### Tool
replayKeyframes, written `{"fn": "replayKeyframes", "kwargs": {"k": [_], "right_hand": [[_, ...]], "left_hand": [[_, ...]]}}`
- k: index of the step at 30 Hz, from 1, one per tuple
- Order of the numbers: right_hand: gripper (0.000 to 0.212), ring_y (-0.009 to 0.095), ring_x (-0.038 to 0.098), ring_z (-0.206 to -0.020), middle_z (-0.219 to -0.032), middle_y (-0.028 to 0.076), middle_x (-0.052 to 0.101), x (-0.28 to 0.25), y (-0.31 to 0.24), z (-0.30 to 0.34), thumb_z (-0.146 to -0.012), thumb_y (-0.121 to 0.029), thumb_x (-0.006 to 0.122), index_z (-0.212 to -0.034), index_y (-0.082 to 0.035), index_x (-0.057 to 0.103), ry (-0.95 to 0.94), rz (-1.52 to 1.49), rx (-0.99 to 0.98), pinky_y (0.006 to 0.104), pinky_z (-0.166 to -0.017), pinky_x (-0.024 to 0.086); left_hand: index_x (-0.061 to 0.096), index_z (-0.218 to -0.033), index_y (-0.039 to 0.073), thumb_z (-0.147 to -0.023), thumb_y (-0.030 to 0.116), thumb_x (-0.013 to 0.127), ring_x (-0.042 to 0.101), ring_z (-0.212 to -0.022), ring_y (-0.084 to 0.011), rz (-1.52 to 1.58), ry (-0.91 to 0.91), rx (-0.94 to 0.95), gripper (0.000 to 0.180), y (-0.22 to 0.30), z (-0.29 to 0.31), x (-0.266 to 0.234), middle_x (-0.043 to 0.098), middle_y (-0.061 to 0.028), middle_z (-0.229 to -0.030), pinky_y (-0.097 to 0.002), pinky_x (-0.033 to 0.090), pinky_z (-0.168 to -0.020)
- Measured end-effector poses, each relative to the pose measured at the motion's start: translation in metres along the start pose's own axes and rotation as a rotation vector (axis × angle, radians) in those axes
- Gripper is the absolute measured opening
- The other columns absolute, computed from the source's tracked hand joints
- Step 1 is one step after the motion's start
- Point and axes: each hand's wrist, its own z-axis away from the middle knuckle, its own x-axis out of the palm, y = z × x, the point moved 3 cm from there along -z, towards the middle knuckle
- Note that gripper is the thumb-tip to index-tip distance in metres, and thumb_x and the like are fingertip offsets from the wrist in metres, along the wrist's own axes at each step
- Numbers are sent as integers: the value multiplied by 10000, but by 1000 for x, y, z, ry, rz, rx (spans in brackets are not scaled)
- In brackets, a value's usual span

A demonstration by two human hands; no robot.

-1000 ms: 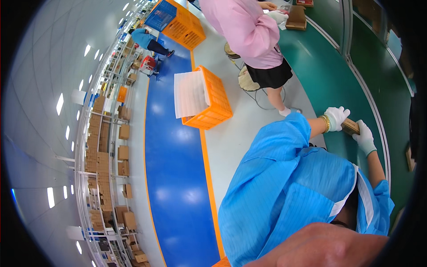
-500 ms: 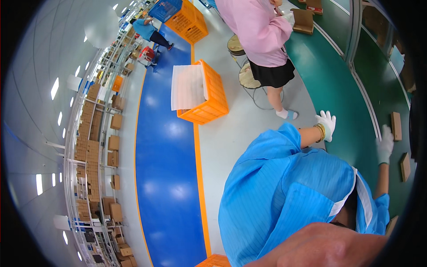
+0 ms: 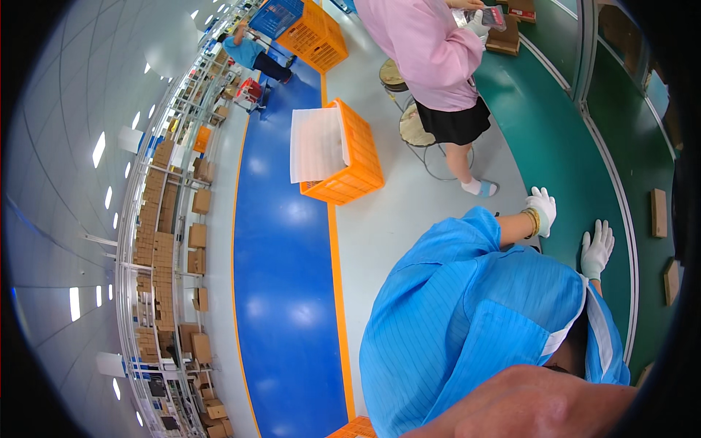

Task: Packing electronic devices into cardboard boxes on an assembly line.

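Worktop (image 3: 555, 131): green, metal-railed
Left hand (image 3: 542, 210): gloved, open
Right hand (image 3: 597, 250): gloved, open
Floor (image 3: 423, 197): grey beside blue lane (image 3: 288, 255)

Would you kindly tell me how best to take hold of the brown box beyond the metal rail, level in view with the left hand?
I'd grip the brown box mid-length across its narrow width, approaching from the metal rail side: it lies roughly lengthwise along it, that long side unobstructed.

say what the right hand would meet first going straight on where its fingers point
The right hand would probably meet the silver metal rail bordering the green work surface, though depth is unclear.
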Motion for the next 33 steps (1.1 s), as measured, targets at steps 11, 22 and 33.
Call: {"fn": "replayKeyframes", "kwargs": {"k": [11, 22, 33], "right_hand": [[501, 304, 299, -1375, -1493, 101, 340, 1, -8, -8, -960, -353, 446, -1403, -122, 405, 27, -11, -34, 422, -1161, 181], [497, 302, 300, -1374, -1488, 106, 348, 3, -5, -5, -960, -349, 445, -1402, -126, 407, 25, -17, -25, 423, -1161, 180], [497, 301, 291, -1379, -1488, 111, 346, -2, -6, -5, -955, -339, 457, -1399, -122, 411, 20, -35, -17, 423, -1165, 173]], "left_hand": [[197, -1478, 6, -685, 495, 773, 266, -1373, -460, -5, 13, -34, 1095, -7, -3, 2, 179, -269, -1523, -448, 449, -972], [204, -1474, 2, -681, 495, 775, 267, -1371, -464, -5, 26, -30, 1095, -5, -3, 6, 183, -275, -1520, -451, 451, -973], [204, -1472, 3, -676, 494, 781, 256, -1375, -462, 12, 40, -36, 1099, -5, -4, 6, 188, -271, -1518, -446, 432, -1001]]}}
